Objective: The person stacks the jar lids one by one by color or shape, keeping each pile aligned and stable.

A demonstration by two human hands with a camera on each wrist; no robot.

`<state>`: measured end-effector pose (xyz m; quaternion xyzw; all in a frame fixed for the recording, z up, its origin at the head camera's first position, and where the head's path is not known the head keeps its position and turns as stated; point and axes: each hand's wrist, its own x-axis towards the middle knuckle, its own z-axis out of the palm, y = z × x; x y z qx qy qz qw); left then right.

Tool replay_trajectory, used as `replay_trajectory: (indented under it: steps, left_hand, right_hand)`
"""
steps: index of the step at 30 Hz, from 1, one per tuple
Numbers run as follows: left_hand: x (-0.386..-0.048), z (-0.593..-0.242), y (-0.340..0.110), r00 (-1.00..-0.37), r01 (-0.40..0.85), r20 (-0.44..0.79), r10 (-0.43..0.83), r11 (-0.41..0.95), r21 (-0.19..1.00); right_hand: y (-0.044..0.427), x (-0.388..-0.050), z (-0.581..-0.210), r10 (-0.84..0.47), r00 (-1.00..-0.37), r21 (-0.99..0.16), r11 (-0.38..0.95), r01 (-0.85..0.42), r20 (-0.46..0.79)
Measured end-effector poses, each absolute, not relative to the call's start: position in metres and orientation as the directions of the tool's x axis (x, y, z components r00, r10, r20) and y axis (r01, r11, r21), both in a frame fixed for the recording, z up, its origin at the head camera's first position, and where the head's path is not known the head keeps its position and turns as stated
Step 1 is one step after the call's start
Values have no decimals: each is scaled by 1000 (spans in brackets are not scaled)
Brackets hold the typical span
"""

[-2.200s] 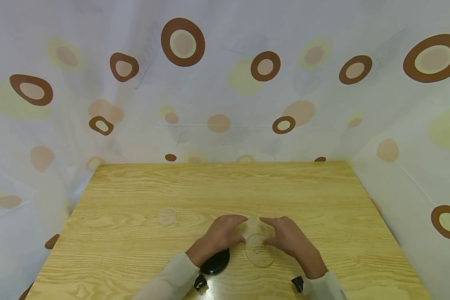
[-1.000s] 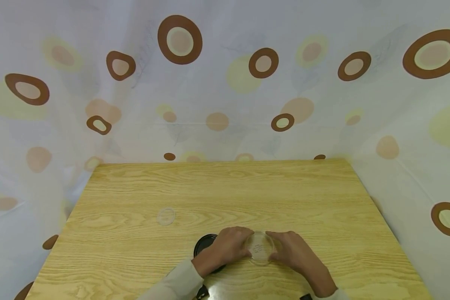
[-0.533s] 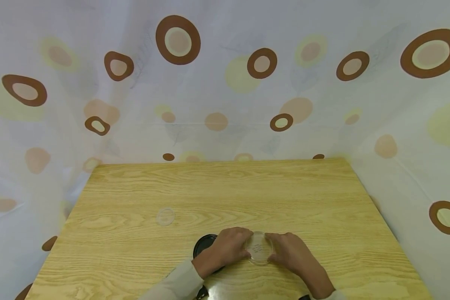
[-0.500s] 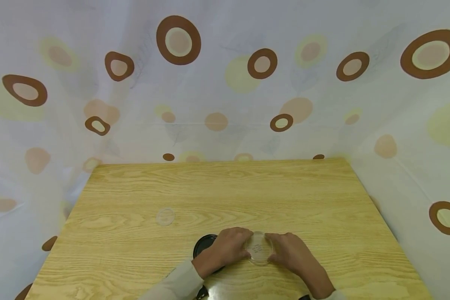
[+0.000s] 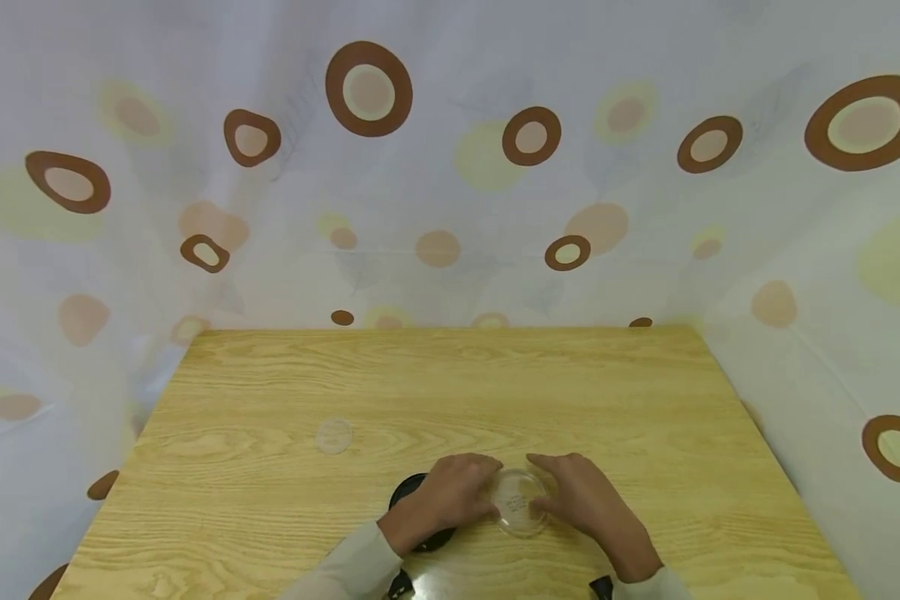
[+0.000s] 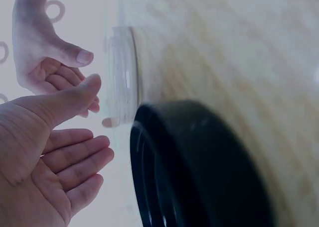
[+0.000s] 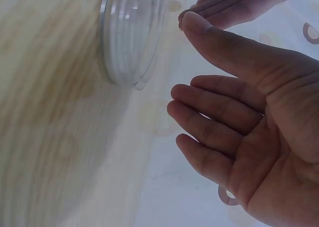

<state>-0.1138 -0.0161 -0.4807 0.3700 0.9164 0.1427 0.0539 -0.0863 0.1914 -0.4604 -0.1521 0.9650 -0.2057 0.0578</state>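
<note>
A clear round dish (image 5: 520, 521) with small dark print lies on the wooden table between the two hands. In the right wrist view this clear dish (image 7: 132, 43) shows stacked, ridged side walls. The left hand (image 5: 457, 492) hovers at its left side, fingers relaxed and slightly bent, holding nothing. On the other side the right hand (image 5: 581, 496) is likewise loose, its palm (image 7: 269, 152) facing the dish with a gap between. Beneath the left wrist stands a black round container (image 5: 435, 542), partly hidden by the forearm; its ridged rim (image 6: 164, 137) is close up in the left wrist view.
A thin clear disc (image 5: 334, 436) lies flat farther left on the wooden table (image 5: 450, 375). A patterned white cloth (image 5: 435, 167) rises at the back and both sides. Black straps (image 5: 602, 587) sit at the wrists.
Earlier both hands held a clear piece above the dish, then lowered it onto it and gripped its sides. Now the fingers have let go and lifted slightly away.
</note>
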Motion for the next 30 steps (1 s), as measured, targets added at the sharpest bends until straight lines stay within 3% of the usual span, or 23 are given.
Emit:
replay_trajectory:
  steps: [4, 25, 30]
  left_hand:
    - [-119, -476, -22, -731, 647, -15, 683, 699, 306]
    - [-148, -461, -68, -802, 558, 58, 595, 710, 430]
    - [-152, -460, -82, -823, 512, 22, 568, 725, 460]
  right_hand:
    - [184, -97, -460, -360, -933, -411, 852, -325, -8]
    - [148, -139, -456, -380, -925, -466, 820, -332, -10]
    - [135, -148, -457, -400, -916, -503, 791, -348, 5]
